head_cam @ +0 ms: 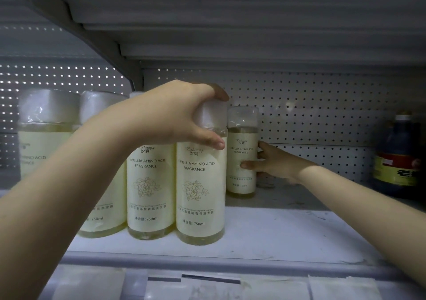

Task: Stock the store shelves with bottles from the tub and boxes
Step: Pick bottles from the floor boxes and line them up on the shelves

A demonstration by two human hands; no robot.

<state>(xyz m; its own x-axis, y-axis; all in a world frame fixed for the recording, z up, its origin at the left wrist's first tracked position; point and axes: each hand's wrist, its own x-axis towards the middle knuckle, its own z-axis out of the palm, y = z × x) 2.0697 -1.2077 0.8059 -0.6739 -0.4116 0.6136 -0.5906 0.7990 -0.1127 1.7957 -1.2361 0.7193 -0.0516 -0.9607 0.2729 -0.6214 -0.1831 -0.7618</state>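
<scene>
While the left grip (175,115) clasps the front bottle (200,196) by its cap, centre frame, the right grip (274,161) curls round the rear bottle (239,136) on the shelf (288,230).

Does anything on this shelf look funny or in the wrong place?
The dark bottle at the far right is unlike the pale shampoo bottles. The shelf looks scuffed. Nothing is spilled or tipped.

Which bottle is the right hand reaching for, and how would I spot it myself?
Find the white shelf with the dotted back wall. Behind its front row of pale yellow bottles, one back bottle stands near that wall, the right hand curled round its label. Unlike its neighbours it is set back; the left hand grips a front bottle by the cap.
</scene>
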